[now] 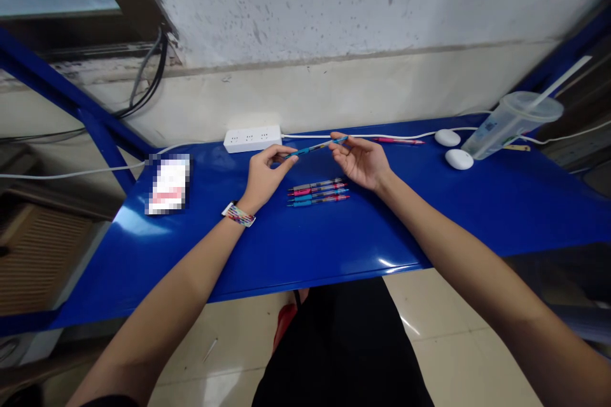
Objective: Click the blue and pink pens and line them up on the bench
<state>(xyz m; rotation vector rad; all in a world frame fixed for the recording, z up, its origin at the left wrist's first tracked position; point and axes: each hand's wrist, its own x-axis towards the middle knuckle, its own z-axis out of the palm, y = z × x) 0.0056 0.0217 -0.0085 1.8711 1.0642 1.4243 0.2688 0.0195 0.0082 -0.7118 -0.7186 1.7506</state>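
Note:
Above the blue table, a blue pen [312,149] is held level between my two hands. My left hand [268,173], with a multicoloured band on the wrist, pinches its left end between thumb and fingers. At the other end, the thumb and forefinger of my right hand [359,160] close on the pen, palm turned up and the other fingers loosely curled. Just below my hands lies a row of several pens [319,194], grey, red and blue, side by side on the table. A red pen [398,140] rests apart, behind my right hand.
A white power strip [252,138] stands along the wall, its cable running right. Two white rounded objects [459,159] sit near a clear plastic cup [513,124] with a straw. On the left lies a pixelated flat item [168,184]. The blue table's [305,267] front edge is close to my body.

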